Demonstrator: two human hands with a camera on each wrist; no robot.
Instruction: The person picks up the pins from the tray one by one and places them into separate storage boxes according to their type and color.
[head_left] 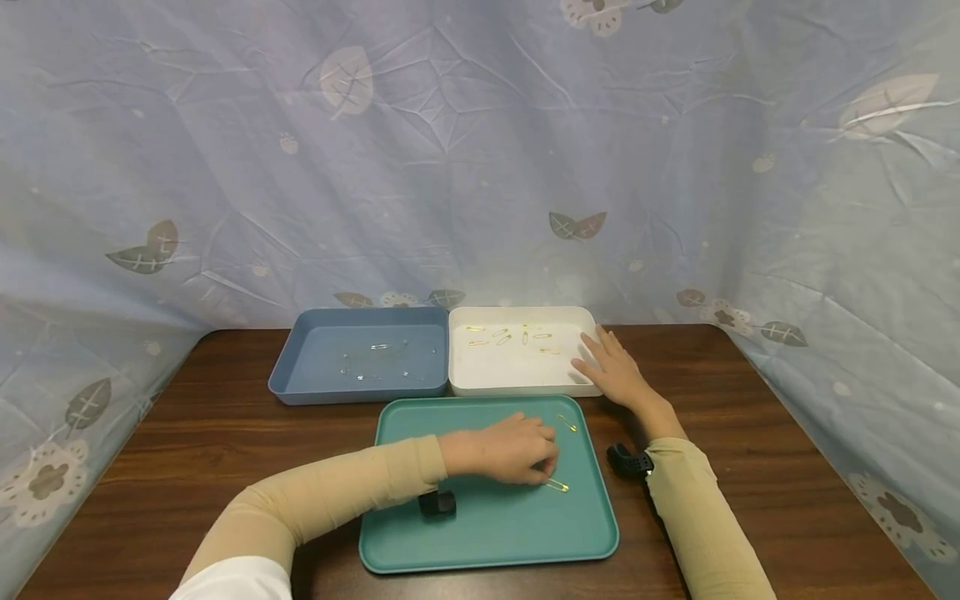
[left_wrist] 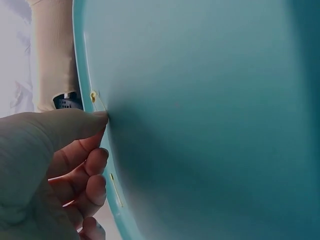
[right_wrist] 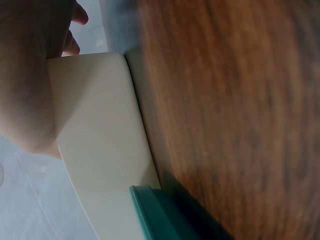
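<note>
My left hand [head_left: 513,450] is over the green tray [head_left: 480,533], thumb and index finger pinching one end of a gold safety pin [left_wrist: 93,96]. The pin's clasp end sticks out past the fingertips. Another gold safety pin [head_left: 567,422] lies on the same tray, near its far right corner. My right hand [head_left: 617,371] is at the right side of the white tray [head_left: 517,390], fingers spread and reaching over the rim, with nothing seen in them. Several gold safety pins [head_left: 503,339] lie scattered inside that white tray. In the right wrist view, the tray wall hides most of the fingers.
Left of the white tray stands a blue tray [head_left: 360,396] with several silver safety pins [head_left: 380,347]. All three trays sit close together on a dark wooden table [head_left: 187,475]. A patterned cloth [head_left: 450,167] hangs behind the table.
</note>
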